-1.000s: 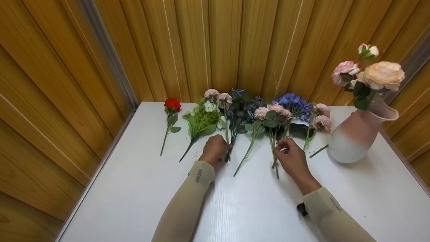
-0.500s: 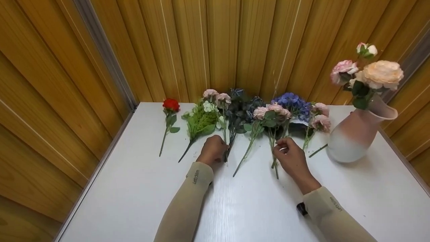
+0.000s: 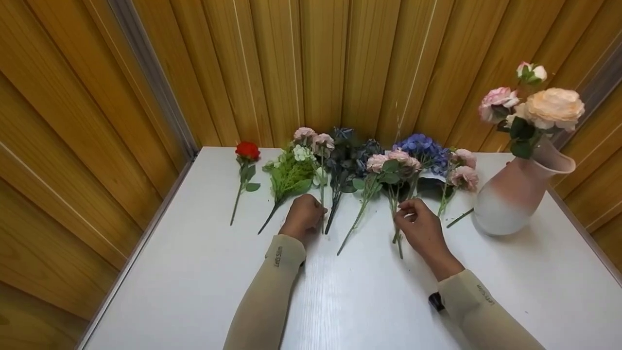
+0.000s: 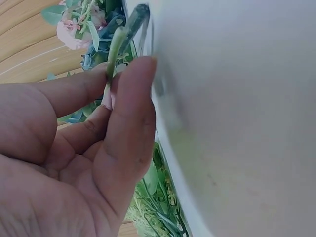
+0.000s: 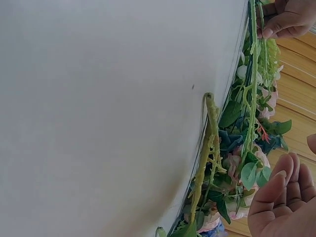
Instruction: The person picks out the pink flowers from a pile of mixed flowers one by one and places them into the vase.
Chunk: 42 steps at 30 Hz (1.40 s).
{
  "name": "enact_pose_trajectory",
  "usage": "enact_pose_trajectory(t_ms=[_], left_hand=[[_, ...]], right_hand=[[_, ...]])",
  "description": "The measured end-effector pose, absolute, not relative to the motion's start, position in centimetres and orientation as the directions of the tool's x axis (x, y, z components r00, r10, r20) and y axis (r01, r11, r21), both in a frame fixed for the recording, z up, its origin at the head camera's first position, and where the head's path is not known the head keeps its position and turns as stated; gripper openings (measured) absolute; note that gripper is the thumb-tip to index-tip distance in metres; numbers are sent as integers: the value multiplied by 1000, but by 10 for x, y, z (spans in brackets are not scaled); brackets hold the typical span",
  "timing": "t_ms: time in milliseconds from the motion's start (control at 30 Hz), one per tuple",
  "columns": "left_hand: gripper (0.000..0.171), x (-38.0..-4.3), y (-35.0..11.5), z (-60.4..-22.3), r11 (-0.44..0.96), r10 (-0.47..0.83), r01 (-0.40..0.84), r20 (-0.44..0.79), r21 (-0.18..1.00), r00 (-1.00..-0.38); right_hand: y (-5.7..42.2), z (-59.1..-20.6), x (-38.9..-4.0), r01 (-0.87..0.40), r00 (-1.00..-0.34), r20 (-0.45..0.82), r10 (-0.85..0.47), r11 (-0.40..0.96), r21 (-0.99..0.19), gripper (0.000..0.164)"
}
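Observation:
My left hand pinches the thin green stem of a pale pink flower spray between thumb and fingers, low over the table. Just right of it lies a dark blue flower bunch, its dark stems apart from the pinched one. On the left is a leafy green sprig with white blossoms. My right hand hovers beside the stems of a pink flower spray. In the right wrist view its fingers are loosely curled, with nothing between them.
A pink-and-white vase holding peach and pink flowers stands at the right. A red rose lies far left. Blue hydrangea and more pink flowers lie towards the vase. A wood-panelled wall backs the white table.
My left hand has shifted slightly left, drawing the pinched stem away from the dark stems. The right hand has stayed in place.

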<state>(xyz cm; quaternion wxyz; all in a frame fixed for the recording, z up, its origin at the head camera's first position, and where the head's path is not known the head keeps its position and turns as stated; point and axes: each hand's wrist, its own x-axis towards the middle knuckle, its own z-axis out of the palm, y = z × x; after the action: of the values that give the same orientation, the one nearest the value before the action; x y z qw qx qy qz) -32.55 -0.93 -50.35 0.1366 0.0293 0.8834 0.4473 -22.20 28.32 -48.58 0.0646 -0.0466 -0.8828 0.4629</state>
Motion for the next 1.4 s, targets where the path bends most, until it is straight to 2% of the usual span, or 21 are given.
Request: enact_pose_trajectory(t_ms=[400, 533, 633, 733, 1400], left_hand=[[55, -315, -16, -499, 568, 159, -40, -157, 822, -975], [43, -314, -19, -496, 566, 156, -59, -178, 822, -972], [28, -312, -21, -494, 551, 152, -75, -189, 831, -970], [22, -309, -23, -492, 548, 148, -82, -192, 833, -970], [17, -307, -21, -483, 515, 144, -133, -239, 847, -960]], right_hand=[[282, -488, -223, 20, -986, 77, 147, 570, -821, 34], [282, -486, -222, 27, -989, 59, 135, 562, -827, 36], [282, -486, -222, 29, -990, 54, 130, 563, -826, 38], [281, -486, -222, 31, -990, 52, 129, 565, -825, 38], [282, -485, -222, 22, -991, 57, 123, 560, -828, 37]])
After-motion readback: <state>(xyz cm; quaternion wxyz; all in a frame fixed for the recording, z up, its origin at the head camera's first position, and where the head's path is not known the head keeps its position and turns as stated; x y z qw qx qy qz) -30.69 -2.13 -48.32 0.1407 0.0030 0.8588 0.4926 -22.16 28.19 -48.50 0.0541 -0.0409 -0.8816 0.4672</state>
